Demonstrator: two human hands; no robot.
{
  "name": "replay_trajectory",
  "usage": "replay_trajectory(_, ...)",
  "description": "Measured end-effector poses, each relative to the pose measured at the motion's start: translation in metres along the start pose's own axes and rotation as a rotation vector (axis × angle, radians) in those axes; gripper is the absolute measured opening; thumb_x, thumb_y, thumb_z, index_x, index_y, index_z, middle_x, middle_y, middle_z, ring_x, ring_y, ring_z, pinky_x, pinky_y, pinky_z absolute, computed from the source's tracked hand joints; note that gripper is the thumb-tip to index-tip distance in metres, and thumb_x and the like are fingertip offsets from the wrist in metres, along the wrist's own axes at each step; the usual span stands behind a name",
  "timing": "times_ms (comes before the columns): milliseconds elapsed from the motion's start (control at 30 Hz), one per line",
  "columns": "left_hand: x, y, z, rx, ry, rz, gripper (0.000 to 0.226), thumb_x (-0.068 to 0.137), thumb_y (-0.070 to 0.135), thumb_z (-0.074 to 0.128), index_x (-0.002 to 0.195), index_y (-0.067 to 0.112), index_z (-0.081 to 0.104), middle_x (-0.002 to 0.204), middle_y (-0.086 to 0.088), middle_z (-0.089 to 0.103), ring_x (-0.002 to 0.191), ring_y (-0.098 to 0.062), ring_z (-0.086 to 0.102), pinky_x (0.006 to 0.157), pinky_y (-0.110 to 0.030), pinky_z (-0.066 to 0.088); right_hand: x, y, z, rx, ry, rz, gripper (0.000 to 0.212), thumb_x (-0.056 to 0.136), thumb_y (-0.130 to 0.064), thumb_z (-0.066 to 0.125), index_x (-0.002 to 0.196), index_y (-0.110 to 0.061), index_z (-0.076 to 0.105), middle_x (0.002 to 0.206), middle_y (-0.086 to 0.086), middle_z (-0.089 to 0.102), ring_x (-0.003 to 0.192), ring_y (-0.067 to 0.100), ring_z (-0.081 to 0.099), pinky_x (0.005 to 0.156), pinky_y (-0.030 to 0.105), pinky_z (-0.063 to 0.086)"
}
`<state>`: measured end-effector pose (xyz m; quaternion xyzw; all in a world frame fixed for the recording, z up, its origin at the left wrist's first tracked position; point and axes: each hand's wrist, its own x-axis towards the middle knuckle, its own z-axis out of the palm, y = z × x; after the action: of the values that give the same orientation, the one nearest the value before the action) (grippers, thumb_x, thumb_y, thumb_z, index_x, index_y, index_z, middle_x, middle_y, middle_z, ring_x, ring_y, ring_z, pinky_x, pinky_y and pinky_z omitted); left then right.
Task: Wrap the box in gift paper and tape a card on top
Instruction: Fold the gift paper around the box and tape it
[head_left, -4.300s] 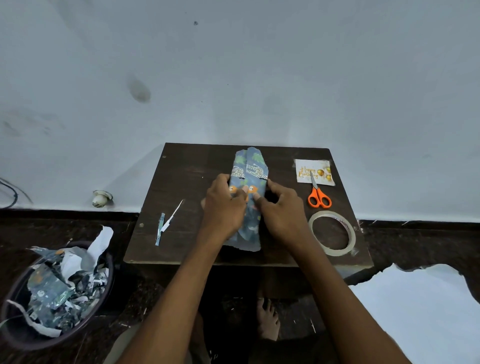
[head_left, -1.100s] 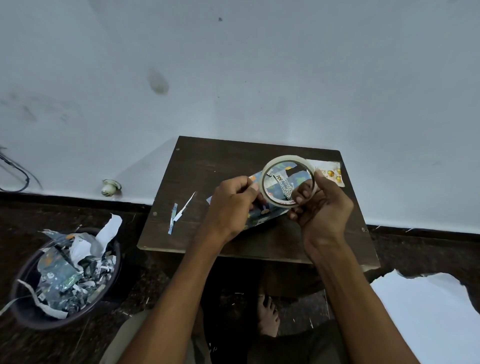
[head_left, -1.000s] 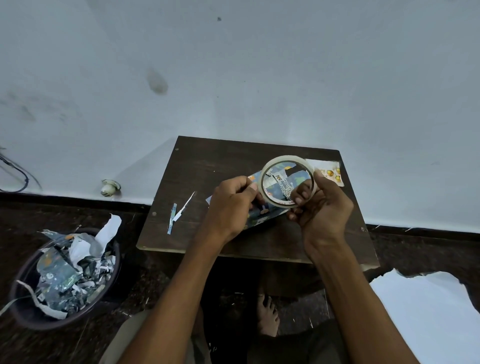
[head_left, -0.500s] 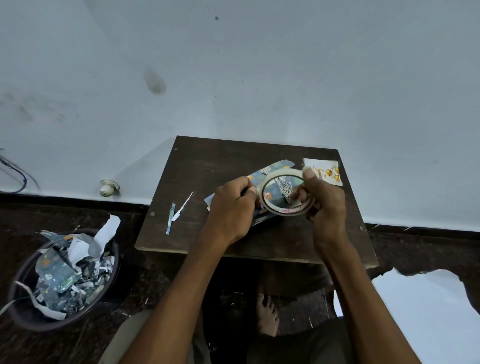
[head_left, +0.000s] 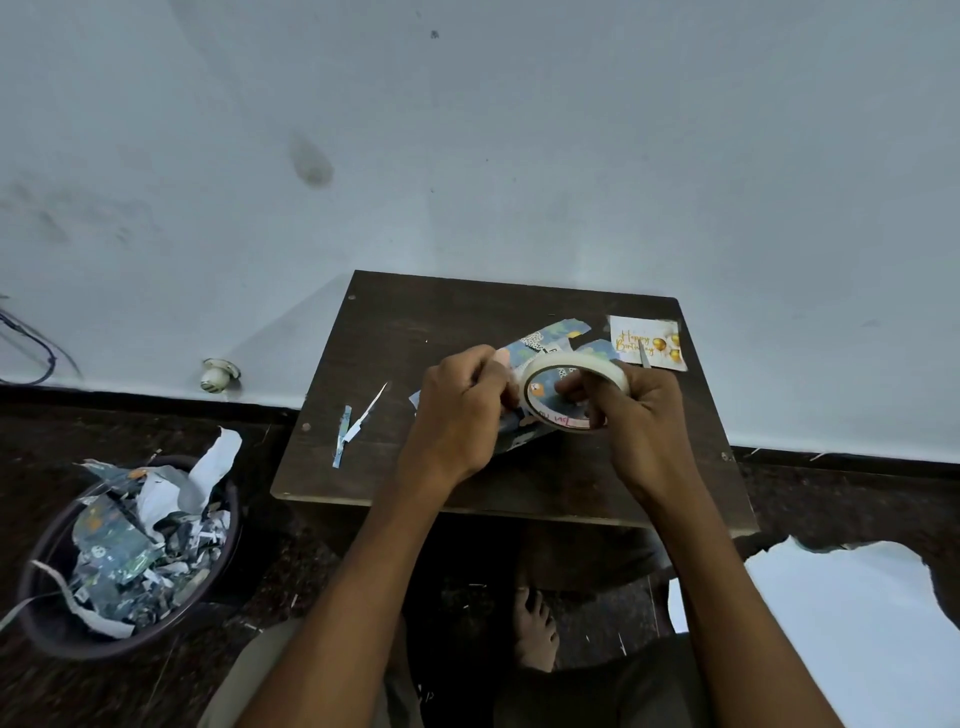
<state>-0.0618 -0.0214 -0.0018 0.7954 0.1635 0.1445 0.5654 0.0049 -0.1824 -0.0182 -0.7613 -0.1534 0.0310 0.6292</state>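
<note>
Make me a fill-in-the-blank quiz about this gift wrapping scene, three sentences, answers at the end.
1. The right hand holds a roll of ____.
2. The card at the table's far right corner reads Happy ____.
3. The bin on the floor is full of paper ____.

Missing words: tape; Birthday; scraps

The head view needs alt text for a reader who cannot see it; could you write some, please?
A person's right hand holds a tape roll above a partly wrapped box on a small dark table, the left hand pinching at the roll's edge. A birthday card lies beside the box.
</note>
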Motion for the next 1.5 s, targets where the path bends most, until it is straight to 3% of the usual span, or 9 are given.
replay_trajectory(167,0.007,-0.007,0.0,-0.037,0.094,-0.008,0.017,0.102,0.016,0.054,0.092,0.012,0.067,0.08,-0.002,0.07,0.063,-0.012,0.065,0.058,-0.024,0.052,0.005,0.005,-0.003,0.067,-0.039,-0.065,0.046,0.098,-0.026,0.043,0.061,-0.004,0.059,0.088,0.013,0.077,0.093,0.023,0.074,0.086,0.039,0.057)
replay_trajectory(333,0.012,-0.008,-0.002,0.283,0.087,0.096,0.041,0.093,0.002,0.061,0.132,0.015,0.064,0.132,0.003,0.059,0.117,-0.015,0.061,0.09,-0.033,0.059,0.006,0.011,-0.006,0.133,-0.044,-0.078,0.053,0.104,-0.031,0.041,0.063,-0.003,0.062,0.093,0.013,0.078,0.097,0.027,0.074,0.095,0.043,0.055)
replay_trajectory(500,0.008,0.003,-0.003,0.664,0.172,0.159,0.037,0.091,0.02,0.067,0.127,0.027,0.07,0.123,0.005,0.071,0.111,-0.019,0.064,0.085,-0.033,0.048,0.006,0.012,-0.002,0.087,-0.059,-0.092,0.054,0.101,-0.034,0.042,0.066,-0.001,0.067,0.096,0.012,0.078,0.099,0.024,0.073,0.097,0.042,0.053)
replay_trajectory(667,0.019,-0.008,-0.001,0.638,0.201,0.251,0.033,0.079,0.017,0.08,0.111,0.026,0.075,0.105,0.004,0.07,0.104,-0.017,0.051,0.089,-0.029,0.031,0.004,0.01,-0.001,0.099,-0.064,-0.097,0.06,0.093,-0.045,0.047,0.068,0.007,0.066,0.096,0.009,0.079,0.102,0.02,0.073,0.094,0.027,0.053)
replay_trajectory(833,0.027,-0.018,0.001,0.545,0.229,0.265,0.026,0.077,0.006,0.078,0.102,0.015,0.076,0.099,-0.001,0.072,0.093,-0.023,0.065,0.084,-0.044,0.054,0.004,0.012,-0.003,0.065,-0.089,-0.102,0.05,0.097,-0.032,0.046,0.067,0.001,0.068,0.098,0.007,0.079,0.105,0.016,0.072,0.095,0.027,0.053)
replay_trajectory(1033,0.031,-0.022,0.003,0.552,0.286,0.197,0.007,0.089,0.011,0.069,0.087,0.014,0.075,0.09,-0.001,0.076,0.081,-0.019,0.068,0.07,-0.041,0.057,0.001,0.008,-0.003,0.004,-0.099,-0.067,0.041,0.092,-0.022,0.046,0.068,-0.002,0.073,0.091,0.002,0.078,0.099,0.015,0.072,0.087,0.024,0.052)
replay_trajectory(1167,0.03,-0.017,0.004,0.58,0.297,0.188,0.005,0.094,0.017,0.066,0.099,0.016,0.065,0.102,0.0,0.068,0.099,-0.024,0.061,0.09,-0.042,0.041,0.0,0.005,-0.001,-0.003,-0.103,-0.062,0.038,0.091,-0.022,0.046,0.064,-0.018,0.073,0.087,-0.001,0.078,0.096,0.016,0.072,0.085,0.027,0.053)
replay_trajectory(1267,0.03,-0.015,-0.001,0.576,0.209,0.063,0.036,0.093,0.023,0.068,0.125,0.017,0.054,0.126,-0.002,0.064,0.118,-0.025,0.057,0.1,-0.045,0.039,0.0,0.006,-0.001,-0.011,-0.103,-0.053,0.039,0.091,-0.023,0.045,0.064,-0.017,0.073,0.089,0.001,0.078,0.097,0.018,0.072,0.086,0.032,0.054)
replay_trajectory(1500,0.034,-0.021,-0.009,0.559,0.298,0.1,0.026,0.089,0.012,0.069,0.114,0.013,0.067,0.113,-0.004,0.072,0.106,-0.025,0.065,0.098,-0.046,0.047,-0.001,0.003,0.001,-0.048,-0.088,-0.035,0.038,0.091,-0.023,0.047,0.062,-0.017,0.072,0.082,0.002,0.075,0.091,0.018,0.07,0.081,0.027,0.051)
